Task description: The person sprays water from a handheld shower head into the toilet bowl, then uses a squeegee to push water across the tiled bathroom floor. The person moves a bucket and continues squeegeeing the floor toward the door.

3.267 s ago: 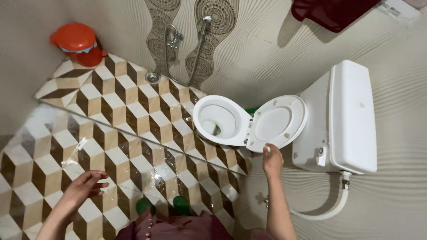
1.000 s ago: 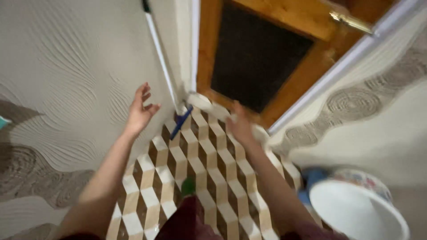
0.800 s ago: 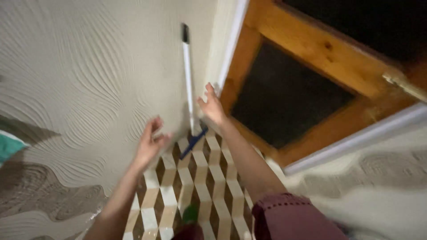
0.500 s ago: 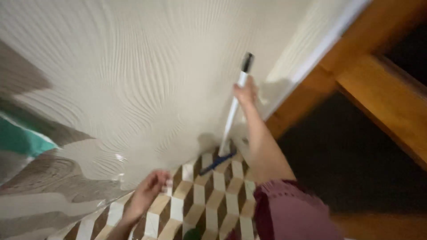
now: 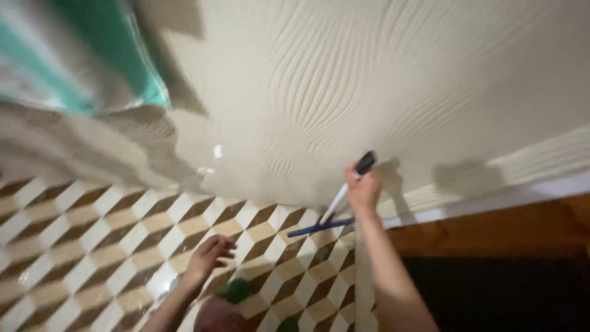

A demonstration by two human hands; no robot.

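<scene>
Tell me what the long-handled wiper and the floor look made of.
Wiper: white pole, likely painted metal or plastic, black end grip, blue head likely plastic; blur leaves it open. The right hand holds it. Floor: glossy ceramic tile, judging by reflections and cube pattern.

A glossy tiled floor (image 5: 92, 240) patterned in white, tan and brown cubes carries the blue blade (image 5: 319, 227) of a white-handled squeegee by the wall.

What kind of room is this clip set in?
Probably a tiled washroom: glossy cube-pattern floor tiles, wave-textured wall tiles, and a long-handled floor wiper with a blue blade, held by the right hand.
</scene>
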